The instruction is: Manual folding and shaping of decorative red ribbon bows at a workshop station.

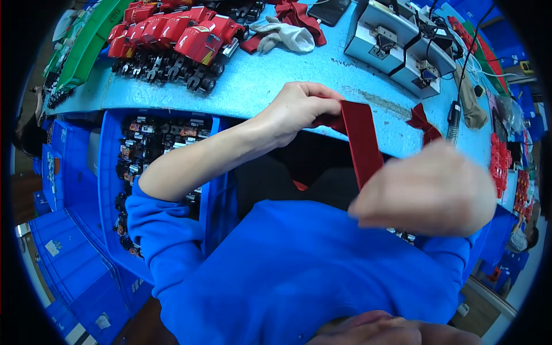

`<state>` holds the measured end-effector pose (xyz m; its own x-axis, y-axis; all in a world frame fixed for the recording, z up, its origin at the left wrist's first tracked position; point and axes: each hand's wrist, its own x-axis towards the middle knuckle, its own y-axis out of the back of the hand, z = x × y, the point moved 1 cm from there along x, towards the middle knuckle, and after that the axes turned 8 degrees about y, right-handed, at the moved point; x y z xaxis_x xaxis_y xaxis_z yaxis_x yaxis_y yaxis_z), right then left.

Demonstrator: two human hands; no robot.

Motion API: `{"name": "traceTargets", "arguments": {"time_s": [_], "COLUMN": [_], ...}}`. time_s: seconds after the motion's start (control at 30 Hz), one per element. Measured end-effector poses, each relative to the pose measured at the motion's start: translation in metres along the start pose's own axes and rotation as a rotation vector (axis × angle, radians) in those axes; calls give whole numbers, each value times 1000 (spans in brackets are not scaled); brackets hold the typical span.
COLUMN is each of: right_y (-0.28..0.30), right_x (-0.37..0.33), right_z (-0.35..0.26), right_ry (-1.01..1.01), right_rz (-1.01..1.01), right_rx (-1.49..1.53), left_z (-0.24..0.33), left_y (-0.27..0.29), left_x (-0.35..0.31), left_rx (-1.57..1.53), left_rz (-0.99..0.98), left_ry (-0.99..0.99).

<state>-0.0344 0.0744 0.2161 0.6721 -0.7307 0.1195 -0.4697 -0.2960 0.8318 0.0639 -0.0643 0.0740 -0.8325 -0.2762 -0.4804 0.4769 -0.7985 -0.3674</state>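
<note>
A wide strip of dark red ribbon [363,138] stretches from my left hand to my right, above the front edge of the table. My left hand [305,109] is closed, pinching the ribbon's upper end between thumb and fingers. My right hand [431,190] is smeared by motion, lower and nearer to my body. Its fingers look closed where the lower part of the ribbon meets them. Another piece of red ribbon [424,122] shows just beyond the right hand; whether it belongs to the same strip I cannot tell.
Red toy trucks [195,40] stand in a row at the far left, beside a green tray [92,46]. A grey-white glove [284,35] lies behind my hands. A white metal fixture [397,52] with black cables is at the far right. A blue crate [109,172] of truck parts sits left.
</note>
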Motion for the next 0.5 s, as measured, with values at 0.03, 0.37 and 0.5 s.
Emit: {"name": "traceTargets", "arguments": {"time_s": [0.03,0.37,0.5], "right_y": [-7,6,-3], "right_x": [-3,-68,-47], "right_z": [-1,18,58], "right_ry": [59,-133,-225], "right_rz": [-14,795,788], "right_rx": [197,237,-99], "left_z": [6,40,38], "left_y": [2,-4,-2], "left_x": [0,-2,-5], "left_rx": [24,-91,-104], "left_rz": [-68,-312,-305], "left_ry": [-25,-341,-394]}}
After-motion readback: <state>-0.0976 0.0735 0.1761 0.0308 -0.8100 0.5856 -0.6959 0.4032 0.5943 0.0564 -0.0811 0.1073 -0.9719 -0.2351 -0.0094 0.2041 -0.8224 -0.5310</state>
